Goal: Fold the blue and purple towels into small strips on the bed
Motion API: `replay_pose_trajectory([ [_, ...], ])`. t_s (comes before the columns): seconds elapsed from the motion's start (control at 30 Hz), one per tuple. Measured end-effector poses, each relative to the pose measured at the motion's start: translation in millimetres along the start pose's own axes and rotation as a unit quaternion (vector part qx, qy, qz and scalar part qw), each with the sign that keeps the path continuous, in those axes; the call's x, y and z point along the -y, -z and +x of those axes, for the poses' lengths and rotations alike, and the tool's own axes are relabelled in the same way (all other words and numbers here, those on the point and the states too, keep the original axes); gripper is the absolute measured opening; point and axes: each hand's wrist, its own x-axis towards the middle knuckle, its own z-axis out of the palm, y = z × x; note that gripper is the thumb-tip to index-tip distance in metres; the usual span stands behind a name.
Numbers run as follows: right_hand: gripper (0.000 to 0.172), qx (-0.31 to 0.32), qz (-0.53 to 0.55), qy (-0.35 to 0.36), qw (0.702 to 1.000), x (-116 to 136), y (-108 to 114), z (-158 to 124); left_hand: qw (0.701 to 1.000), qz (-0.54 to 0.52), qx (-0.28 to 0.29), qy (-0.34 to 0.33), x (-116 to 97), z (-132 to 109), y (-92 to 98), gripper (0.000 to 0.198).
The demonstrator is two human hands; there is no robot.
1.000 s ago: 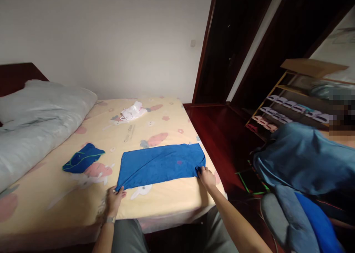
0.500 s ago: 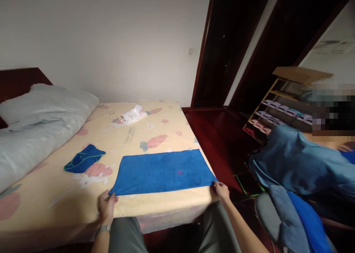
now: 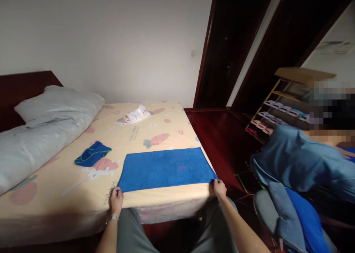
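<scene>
A blue towel [image 3: 166, 168] lies spread flat in a long rectangle near the front edge of the bed [image 3: 166, 199]. My left hand [image 3: 116, 199] pinches its near left corner, with a watch showing on that wrist. At the near right corner, my right hand [image 3: 220, 188] is closed on the cloth at the bed's edge. To the left of the towel rests a crumpled dark blue cloth [image 3: 93, 155] with green edging. It lies apart from both hands.
A white plastic bag [image 3: 137, 114] sits farther back on the bed, and a pale grey quilt [image 3: 59, 129] is heaped at left. On the right, a person in a blue shirt [image 3: 299, 160] is beside a chair [image 3: 266, 212]. Behind stands a shoe rack [image 3: 273, 114].
My left hand has shifted a little right and up with its corner, and the towel's near edge looks straighter. The view has turned slightly left. Both hands keep their hold.
</scene>
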Motion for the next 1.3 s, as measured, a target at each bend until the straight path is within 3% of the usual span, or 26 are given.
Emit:
replay_pose_trajectory([
  [0.23, 0.036, 0.005, 0.013, -0.003, 1.0, -1.7, -6.1, -5.5, 0.998, 0.005, 0.07, 0.004, -0.1, 10.3, 1.3, 0.02],
  [0.47, 0.036, 0.006, 0.004, -0.014, 1.0, 3.9, -12.8, -5.4, 0.997, 0.032, 0.072, -0.006, 3.4, 10.2, -0.8, 0.021],
  [0.8, 0.037, 0.009, 0.024, -0.005, 1.0, -3.4, -21.1, 8.8, 0.998, 0.052, 0.015, 0.015, -2.0, 4.6, -9.6, 0.023],
  [1.13, 0.021, -0.017, 0.118, -0.01, 0.993, -15.9, -28.0, 18.8, 0.999, 0.048, -0.018, 0.013, -9.3, 4.1, -9.3, 0.024],
  [1.3, 0.024, -0.018, 0.189, 0.001, 0.982, -21.7, -24.8, 19.6, 0.998, 0.039, -0.041, 0.003, -15.1, -0.5, -6.0, 0.023],
])
